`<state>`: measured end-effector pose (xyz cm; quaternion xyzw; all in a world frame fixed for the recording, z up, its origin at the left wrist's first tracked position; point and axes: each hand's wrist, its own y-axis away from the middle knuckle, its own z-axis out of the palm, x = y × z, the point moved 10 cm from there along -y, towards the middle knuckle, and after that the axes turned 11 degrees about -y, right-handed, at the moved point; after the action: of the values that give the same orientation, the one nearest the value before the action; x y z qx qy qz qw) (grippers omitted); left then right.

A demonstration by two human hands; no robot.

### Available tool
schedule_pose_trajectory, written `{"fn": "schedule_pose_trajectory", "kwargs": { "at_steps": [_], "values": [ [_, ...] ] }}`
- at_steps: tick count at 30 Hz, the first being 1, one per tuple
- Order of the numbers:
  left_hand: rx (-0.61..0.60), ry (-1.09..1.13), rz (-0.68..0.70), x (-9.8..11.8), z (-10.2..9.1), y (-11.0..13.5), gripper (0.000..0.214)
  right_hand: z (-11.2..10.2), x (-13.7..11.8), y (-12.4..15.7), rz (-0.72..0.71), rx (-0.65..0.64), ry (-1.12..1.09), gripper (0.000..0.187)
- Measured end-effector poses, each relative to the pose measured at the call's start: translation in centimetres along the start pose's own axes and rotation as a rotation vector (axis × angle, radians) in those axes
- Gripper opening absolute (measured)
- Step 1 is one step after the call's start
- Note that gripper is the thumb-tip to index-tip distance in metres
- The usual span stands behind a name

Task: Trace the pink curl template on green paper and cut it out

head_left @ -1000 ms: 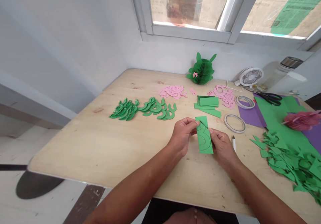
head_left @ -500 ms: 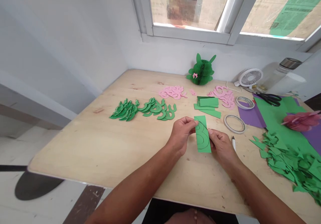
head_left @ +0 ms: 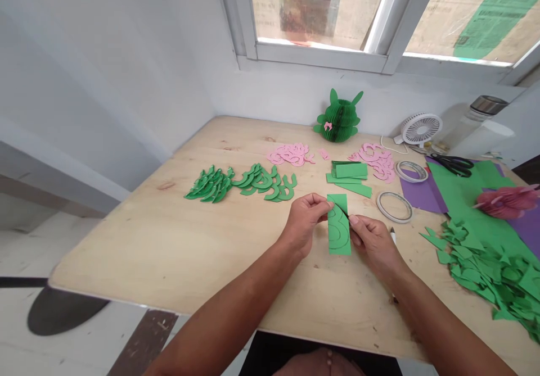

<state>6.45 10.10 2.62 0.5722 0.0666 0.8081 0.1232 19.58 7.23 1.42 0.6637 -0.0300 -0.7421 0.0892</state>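
A green paper strip (head_left: 338, 227) with curved pen lines drawn on it is held over the wooden table (head_left: 169, 241). My left hand (head_left: 304, 220) pinches its upper left edge. My right hand (head_left: 373, 241) pinches its right edge, fingers closed on the paper. A white pen (head_left: 392, 234) lies on the table just beside my right hand. Behind the strip lies a small stack of green paper strips (head_left: 350, 175).
Green cut shapes (head_left: 240, 183) lie in a row at the left, pink cut shapes (head_left: 291, 153) behind. Two tape rolls (head_left: 395, 206), scissors (head_left: 453, 164), green scraps (head_left: 485, 263), purple paper, a small fan (head_left: 421, 129), a bottle and a green paper figure (head_left: 340, 118) stand at the right and back.
Both hands have turned the green strip a little, so it now stands more upright and narrower in view. The hands stay in nearly the same place.
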Motion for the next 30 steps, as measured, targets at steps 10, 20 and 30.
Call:
{"fn": "schedule_pose_trajectory", "kwargs": {
  "at_steps": [10,20,30],
  "values": [
    [-0.003,-0.047,0.029,0.21,-0.13,-0.34,0.020,0.07,-0.99,0.20,-0.025,0.001,0.062,0.047],
    [-0.005,-0.026,0.006,0.13,0.04,-0.13,0.022,-0.35,-0.73,0.12,-0.033,0.040,0.066,0.045],
    [-0.048,0.073,-0.012,-0.04,0.48,0.13,0.023,-0.35,-0.63,0.17,-0.045,0.042,0.024,0.048]
  ]
}}
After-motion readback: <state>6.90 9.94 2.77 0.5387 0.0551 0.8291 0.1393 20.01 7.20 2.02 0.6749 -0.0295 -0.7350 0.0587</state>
